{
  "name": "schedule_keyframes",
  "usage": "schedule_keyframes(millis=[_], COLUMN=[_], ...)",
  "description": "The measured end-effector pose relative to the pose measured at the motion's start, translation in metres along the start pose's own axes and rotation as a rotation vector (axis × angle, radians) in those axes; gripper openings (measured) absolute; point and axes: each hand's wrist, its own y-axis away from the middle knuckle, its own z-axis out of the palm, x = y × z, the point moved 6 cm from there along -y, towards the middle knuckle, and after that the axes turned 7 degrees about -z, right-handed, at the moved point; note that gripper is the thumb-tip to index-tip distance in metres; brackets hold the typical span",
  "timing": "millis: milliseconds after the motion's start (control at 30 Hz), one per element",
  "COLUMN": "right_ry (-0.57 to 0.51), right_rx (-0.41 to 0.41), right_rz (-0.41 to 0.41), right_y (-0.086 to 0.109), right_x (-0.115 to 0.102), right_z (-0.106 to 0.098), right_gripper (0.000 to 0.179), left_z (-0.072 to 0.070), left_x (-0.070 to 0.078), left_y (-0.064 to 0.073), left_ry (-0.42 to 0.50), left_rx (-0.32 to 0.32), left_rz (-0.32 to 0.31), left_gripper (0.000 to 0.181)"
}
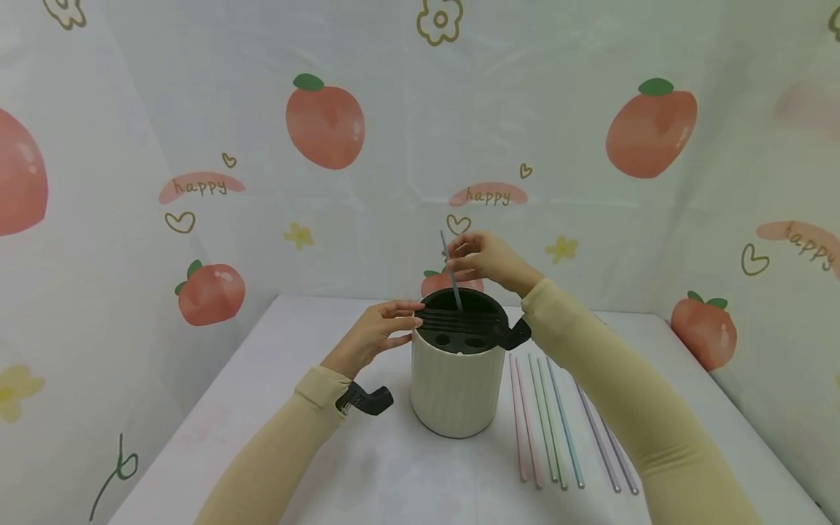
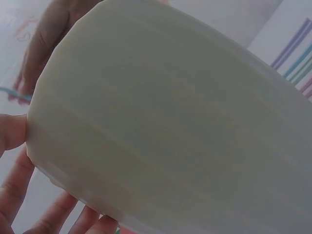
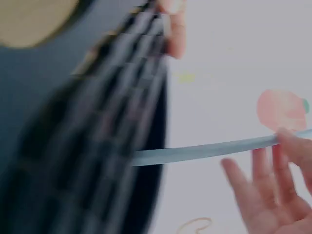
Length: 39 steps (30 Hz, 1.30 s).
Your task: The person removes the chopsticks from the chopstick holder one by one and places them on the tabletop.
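A white ribbed utensil holder (image 1: 456, 394) with a black slotted top (image 1: 462, 321) stands upright on the table. My left hand (image 1: 377, 332) rests its fingertips along the rim at the left, the digits spread; in the left wrist view, the pale wall fills most of the picture. Above the far side, my right hand (image 1: 488, 259) pinches a light-blue chopstick (image 1: 453, 273) between thumb and fingers. The chopstick slants down, its lower end inside the large rear opening. The right wrist view shows this blue chopstick (image 3: 209, 149) passing behind the blurred slotted bars, which hide its end.
On the white table (image 1: 348, 474), right of the holder, several chopsticks lie side by side: pink (image 1: 528, 423), green (image 1: 550, 423), blue (image 1: 566, 423) and purple (image 1: 600, 437). My right forearm passes above the purple ones. A peach-patterned cloth (image 1: 394, 219) hangs behind the table.
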Motion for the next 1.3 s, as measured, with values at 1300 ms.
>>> schedule_keyframes(millis=[1300], right_ry=[-0.109], right_rx=[0.3], right_rz=[0.258], right_y=[0.178], right_x=[0.187], right_z=[-0.117], right_gripper=[0.046], left_z=[-0.001], left_x=[-0.002], left_y=[0.0], left_ry=[-0.009], left_rx=[-0.003], left_rz=[0.009], left_gripper=[0.038])
